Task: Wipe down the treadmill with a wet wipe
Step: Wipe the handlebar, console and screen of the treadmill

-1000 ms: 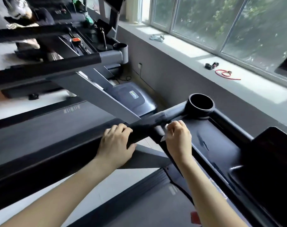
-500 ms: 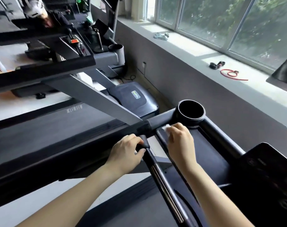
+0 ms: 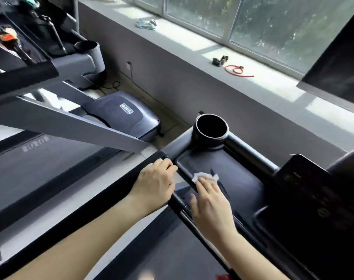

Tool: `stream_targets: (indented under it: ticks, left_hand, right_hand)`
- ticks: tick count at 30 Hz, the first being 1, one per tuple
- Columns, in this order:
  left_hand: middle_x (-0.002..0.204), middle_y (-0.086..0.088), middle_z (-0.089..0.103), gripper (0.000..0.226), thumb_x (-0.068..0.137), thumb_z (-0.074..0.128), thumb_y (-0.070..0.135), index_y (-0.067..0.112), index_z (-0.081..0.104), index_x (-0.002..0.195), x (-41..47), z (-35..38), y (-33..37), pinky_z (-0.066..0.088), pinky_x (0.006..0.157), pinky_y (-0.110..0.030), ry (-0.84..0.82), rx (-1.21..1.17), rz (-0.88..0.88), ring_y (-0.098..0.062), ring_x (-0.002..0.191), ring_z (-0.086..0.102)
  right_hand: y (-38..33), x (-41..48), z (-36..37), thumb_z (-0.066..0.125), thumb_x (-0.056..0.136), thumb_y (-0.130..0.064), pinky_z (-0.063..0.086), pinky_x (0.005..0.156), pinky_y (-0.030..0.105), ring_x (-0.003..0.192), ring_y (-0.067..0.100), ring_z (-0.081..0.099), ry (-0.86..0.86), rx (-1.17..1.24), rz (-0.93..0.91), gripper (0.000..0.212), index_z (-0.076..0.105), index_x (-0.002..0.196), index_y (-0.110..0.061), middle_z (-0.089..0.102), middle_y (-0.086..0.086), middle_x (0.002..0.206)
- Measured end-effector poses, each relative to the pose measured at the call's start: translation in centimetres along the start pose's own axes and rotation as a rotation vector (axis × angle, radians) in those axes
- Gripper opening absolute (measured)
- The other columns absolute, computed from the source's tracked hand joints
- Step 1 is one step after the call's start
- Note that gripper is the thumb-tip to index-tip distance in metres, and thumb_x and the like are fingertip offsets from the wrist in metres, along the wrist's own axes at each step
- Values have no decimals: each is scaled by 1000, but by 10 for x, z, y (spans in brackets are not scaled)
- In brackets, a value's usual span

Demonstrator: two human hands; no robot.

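I stand at a black treadmill whose console tray [image 3: 242,178] lies in front of me, with a round cup holder [image 3: 211,128] at its far corner. My right hand [image 3: 209,201] lies flat with straight fingers on a white wet wipe [image 3: 204,176], pressing it onto the tray's near left part. Only the wipe's far edge shows past my fingertips. My left hand [image 3: 155,183] grips the padded black side handrail [image 3: 103,199] just left of the tray. The dark display screen [image 3: 305,190] rises at the right.
A second treadmill [image 3: 119,112] stands to the left with its own console and cup holder. The grey window sill [image 3: 192,43] holds a crumpled cloth [image 3: 145,24], a small dark object and a red cord [image 3: 237,70]. A dark monitor edge [image 3: 337,63] hangs at the upper right.
My right hand has moved from the tray's rim by the cup holder onto the flat tray and flattened over the wipe. My left hand stays on the handrail. My head has moved closer.
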State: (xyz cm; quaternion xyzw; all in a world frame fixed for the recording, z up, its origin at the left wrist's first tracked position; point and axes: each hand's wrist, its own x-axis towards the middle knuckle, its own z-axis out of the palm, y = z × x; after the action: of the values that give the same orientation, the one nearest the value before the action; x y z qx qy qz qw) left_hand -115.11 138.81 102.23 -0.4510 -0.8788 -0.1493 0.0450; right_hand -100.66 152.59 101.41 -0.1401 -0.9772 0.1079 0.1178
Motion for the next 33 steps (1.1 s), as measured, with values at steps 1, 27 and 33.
stream_targets:
  ticks: [1,27,33]
  left_hand:
    - [107,4,60,33,84,68,30,19,65,116,7,2,-1,55,81,-38,2,-16,20,-22,98,59]
    - [93,-4,62,52,73,88,44,10,66,107,43,12,1,55,64,-38,-27,-3,24,-29,79,68]
    - [84,-3,62,53,65,95,40,11,68,100,37,19,-2,56,53,-35,32,-24,68,-26,65,68]
  right_hand:
    - [-10,18,6,45,94,-26,30,116,26,127,26,55,-1,56,17,45,62,129,-3,63,9,131]
    - [72,46,-12,32,100,-50,34,115,36,132,24,44,-3,-19,268,54,56,128,-11,55,4,133]
    - [-3,-21,10,36,103,-46,21,124,35,148,25,35,-67,26,172,58,51,143,-7,47,7,153]
